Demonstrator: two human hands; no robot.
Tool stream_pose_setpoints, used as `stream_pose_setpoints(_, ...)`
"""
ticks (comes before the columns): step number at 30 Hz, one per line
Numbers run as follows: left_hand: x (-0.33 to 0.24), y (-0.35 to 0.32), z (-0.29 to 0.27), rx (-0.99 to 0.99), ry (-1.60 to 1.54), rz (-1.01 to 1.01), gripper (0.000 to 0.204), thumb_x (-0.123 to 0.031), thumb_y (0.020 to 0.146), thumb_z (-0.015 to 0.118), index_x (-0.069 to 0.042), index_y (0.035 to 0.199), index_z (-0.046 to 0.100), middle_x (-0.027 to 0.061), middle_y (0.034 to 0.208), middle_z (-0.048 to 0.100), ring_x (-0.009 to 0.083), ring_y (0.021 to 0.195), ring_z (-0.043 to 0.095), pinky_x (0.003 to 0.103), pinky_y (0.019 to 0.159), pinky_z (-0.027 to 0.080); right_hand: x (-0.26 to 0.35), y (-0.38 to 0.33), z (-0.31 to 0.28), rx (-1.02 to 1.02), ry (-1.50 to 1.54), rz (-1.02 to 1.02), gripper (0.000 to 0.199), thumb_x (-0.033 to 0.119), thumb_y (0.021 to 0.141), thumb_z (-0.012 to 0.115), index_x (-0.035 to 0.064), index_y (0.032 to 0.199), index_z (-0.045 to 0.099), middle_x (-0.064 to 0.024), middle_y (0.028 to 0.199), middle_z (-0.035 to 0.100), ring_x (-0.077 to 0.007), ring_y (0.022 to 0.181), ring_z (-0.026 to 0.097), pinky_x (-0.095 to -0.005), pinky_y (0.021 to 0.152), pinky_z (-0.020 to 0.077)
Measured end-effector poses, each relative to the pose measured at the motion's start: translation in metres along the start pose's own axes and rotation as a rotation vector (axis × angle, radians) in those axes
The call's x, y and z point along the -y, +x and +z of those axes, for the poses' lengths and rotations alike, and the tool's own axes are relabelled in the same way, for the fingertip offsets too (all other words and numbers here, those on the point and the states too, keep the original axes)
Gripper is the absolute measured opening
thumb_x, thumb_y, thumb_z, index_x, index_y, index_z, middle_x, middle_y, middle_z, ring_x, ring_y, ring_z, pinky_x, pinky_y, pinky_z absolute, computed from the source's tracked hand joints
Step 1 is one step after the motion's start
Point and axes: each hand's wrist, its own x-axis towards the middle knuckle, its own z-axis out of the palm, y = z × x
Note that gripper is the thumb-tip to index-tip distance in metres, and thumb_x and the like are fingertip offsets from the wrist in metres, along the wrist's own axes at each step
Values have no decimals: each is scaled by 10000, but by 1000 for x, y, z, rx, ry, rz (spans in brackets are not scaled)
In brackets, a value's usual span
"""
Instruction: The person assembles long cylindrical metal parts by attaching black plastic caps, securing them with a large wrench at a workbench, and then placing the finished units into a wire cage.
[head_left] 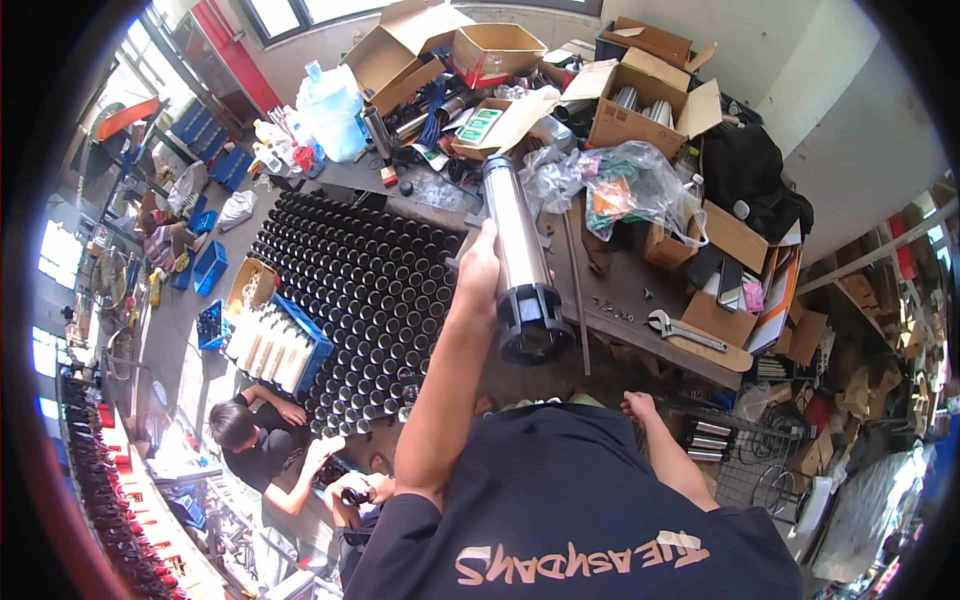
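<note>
My left hand [480, 265] grips a long silver metal tube [512, 225] partway along its side. The tube is held over the workbench [620, 290], and its black ribbed end cap [532, 325] points toward me. My right hand [640, 406] hangs low at the front edge of the workbench, fingers loose, with nothing in it. To the left of the tube stands a dense block of several upright black tubes [365, 290].
A blue crate of white tubes [275, 345] sits beside the black block. Another person [255, 435] crouches at the lower left. An adjustable wrench [685, 330], cardboard boxes [640, 105], a plastic bag [620, 185] and a water jug [330, 110] crowd the bench.
</note>
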Motion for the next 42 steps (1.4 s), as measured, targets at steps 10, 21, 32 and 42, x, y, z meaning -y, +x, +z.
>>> stream_pose_setpoints(10, 13, 34, -24, -20, 32, 117, 508, -385, 1094, 343, 84, 1233, 480, 251, 906, 665, 361, 702, 710, 471, 616, 628, 120, 4, 52, 124, -95, -284, 416, 379, 926, 701, 49, 1175, 659, -47, 994, 678, -134, 805, 593, -287, 640, 472)
stream_pose_setpoints(21, 2, 14, -22, 43, -32, 39, 539, -404, 1094, 294, 89, 1239, 459, 261, 913, 667, 373, 728, 715, 502, 639, 631, 160, -27, 84, 278, -74, -188, 897, 438, 867, 727, 29, 1555, 321, -194, 1516, 457, -327, 1413, 414, -483, 1099, 354)
stream_pose_setpoints(32, 9, 26, -34, -28, 34, 94, 465, -379, 1101, 383, 55, 1228, 487, 218, 906, 661, 357, 689, 703, 495, 612, 630, 104, -10, 69, 231, 124, -151, 581, 429, 933, 690, 54, 1359, 562, -83, 1139, 683, -150, 922, 639, -314, 725, 501)
stream_pose_setpoints(42, 39, 21, -32, 171, 8, 174, 583, -524, 1087, 331, 16, 1209, 513, 178, 906, 673, 307, 734, 715, 441, 649, 618, -20, 58, 33, 43, -2, -175, 394, 307, 868, 749, -58, 1008, 701, -138, 878, 726, -232, 756, 692, -367, 681, 565)
